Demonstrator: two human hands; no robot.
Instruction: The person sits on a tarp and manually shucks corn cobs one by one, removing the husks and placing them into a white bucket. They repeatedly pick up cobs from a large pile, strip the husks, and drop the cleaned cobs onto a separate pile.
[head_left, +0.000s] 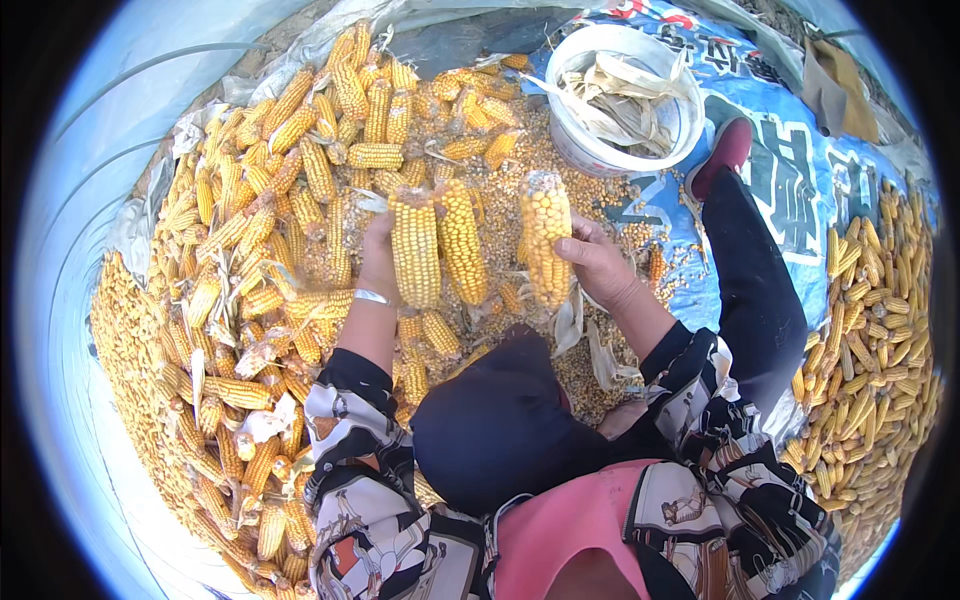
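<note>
My left hand (378, 255), with a silvery bracelet on its wrist, is closed on an ear of corn (415, 250) held upright, yellow and bare of husk. A second yellow ear (462, 242) stands tilted right beside it; the fingers are hidden behind, so I cannot tell whether they grip this one too. To the right, my right hand (597, 262) grips another upright ear of corn (546, 245), paler and glossy, with its thumb across the near side. A gap separates the ears of the two hands. Loose kernels (590, 200) lie behind and below.
A large heap of corn ears (240, 300) fills the left side. A white bucket (566, 140) with dry husks (625, 105) stands far right of centre on a blue printed sheet (790, 180). More ears (870, 360) are piled at the right, beyond my outstretched leg (755, 290).
</note>
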